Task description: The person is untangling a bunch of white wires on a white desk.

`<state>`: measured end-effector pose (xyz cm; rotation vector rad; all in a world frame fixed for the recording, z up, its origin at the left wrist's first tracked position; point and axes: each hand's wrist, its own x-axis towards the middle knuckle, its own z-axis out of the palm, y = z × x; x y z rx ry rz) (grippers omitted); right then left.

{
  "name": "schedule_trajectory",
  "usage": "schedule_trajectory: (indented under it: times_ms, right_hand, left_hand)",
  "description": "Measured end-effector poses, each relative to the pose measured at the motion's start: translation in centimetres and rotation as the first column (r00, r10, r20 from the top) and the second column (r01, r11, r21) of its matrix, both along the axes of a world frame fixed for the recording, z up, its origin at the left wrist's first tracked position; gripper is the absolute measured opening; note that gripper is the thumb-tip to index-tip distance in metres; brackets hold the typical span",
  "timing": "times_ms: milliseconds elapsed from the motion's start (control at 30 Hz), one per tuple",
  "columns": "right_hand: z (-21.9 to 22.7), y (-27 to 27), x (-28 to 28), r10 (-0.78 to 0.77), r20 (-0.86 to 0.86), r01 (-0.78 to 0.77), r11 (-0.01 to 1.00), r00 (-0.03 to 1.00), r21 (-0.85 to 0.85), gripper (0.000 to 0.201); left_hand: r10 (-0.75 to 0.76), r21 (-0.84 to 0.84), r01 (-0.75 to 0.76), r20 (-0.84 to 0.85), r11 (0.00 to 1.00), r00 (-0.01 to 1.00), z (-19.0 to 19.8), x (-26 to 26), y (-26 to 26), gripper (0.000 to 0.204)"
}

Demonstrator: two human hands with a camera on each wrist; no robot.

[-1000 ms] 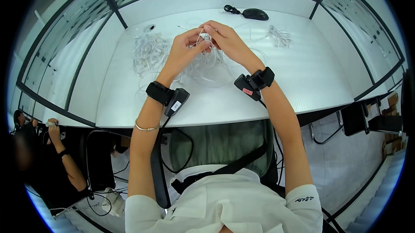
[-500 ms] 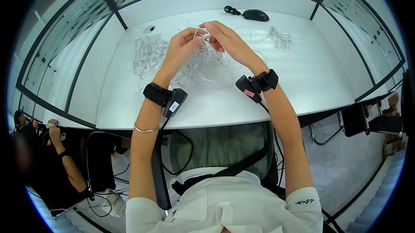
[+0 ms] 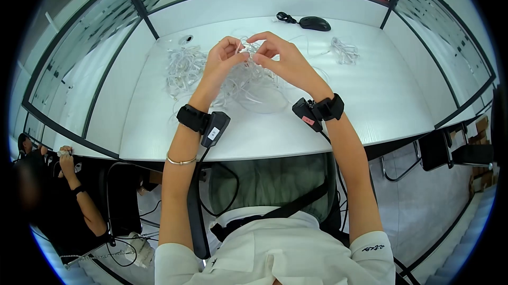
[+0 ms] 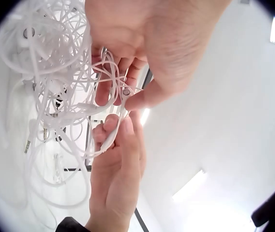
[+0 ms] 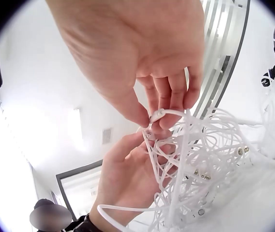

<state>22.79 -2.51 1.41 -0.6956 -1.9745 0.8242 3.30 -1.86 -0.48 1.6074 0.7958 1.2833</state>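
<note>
Both hands are raised over the desk at a tangle of white earphone cables (image 3: 259,76). In the left wrist view, the left hand (image 4: 152,43) holds cables and a white earbud (image 4: 126,92) at its thumb and fingers. The right hand (image 5: 137,53) pinches a small white cable piece (image 5: 157,115) between thumb and fingertips, close to the left fingertips. Loops of cable (image 5: 210,140) hang beside the hands, with metal plugs (image 5: 202,175) among them. In the head view, the left hand (image 3: 218,66) and right hand (image 3: 290,64) face each other, a small gap apart.
On the white desk (image 3: 365,108), a larger cable heap (image 3: 185,71) lies left and a small cable bundle (image 3: 345,51) right. A black mouse (image 3: 315,23) is at the back, before the partition. Another person (image 3: 79,195) sits at far left.
The right hand has moved slightly down and away from the left hand, its thumb now nearer its curled fingers. The left hand keeps its grip on the tangle. The head view has shifted slightly.
</note>
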Motion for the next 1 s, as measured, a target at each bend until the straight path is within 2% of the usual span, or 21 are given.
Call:
schedule_trajectory:
  times_ms: [133,367,500,633,733,767,900,1000]
  right_hand:
    - [-0.6,1.1,0.5,-0.065,0.032,0.064,0.997,0.997,0.033,0.022]
    - [-0.8,1.3,0.5,-0.141,0.035,0.138,0.987,0.989,0.076,0.016]
    - [-1.0,1.3,0.1,-0.225,-0.099,0.243,0.936,0.969,0.256,0.018]
    - [0.0,-0.3,-0.1,-0.263,-0.023,0.262,0.947,0.965,0.186,0.021]
    - [0.0,-1.1,-0.3,-0.243,0.142,0.210,0.954,0.960,0.215,0.025]
    - [-0.2,-1.0,-0.4,-0.202,0.169,0.179,0.974,0.965,0.139,0.023]
    - [0.3,-1.2,0.3,-0.044,0.062,0.044,0.999,0.997,0.003,0.021]
    - [0.4,-1.1,1.5,0.074,-0.158,-0.103,0.977,0.985,-0.189,0.023]
  left_hand:
    - [-0.042,-0.059,0.040,-0.039,0.997,0.998,0.4,0.1,-0.4,0.018]
    - [-0.073,-0.040,0.070,-0.076,0.997,0.994,0.5,0.0,-0.4,0.016]
    - [-0.043,-0.030,0.042,-0.044,0.999,0.998,0.4,0.1,-0.3,0.014]
    - [0.006,-0.043,-0.007,-0.020,0.999,1.000,0.2,0.0,0.0,0.014]
    - [0.047,-0.034,-0.047,-0.010,0.998,0.999,-0.1,0.0,0.2,0.015]
    - [0.043,-0.036,-0.044,-0.015,0.998,0.999,-0.1,0.0,0.3,0.016]
    - [0.075,-0.076,-0.072,0.029,0.995,0.997,-0.3,-0.1,0.5,0.020]
    - [0.091,-0.077,-0.086,0.069,0.993,0.993,-0.6,-0.4,0.8,0.025]
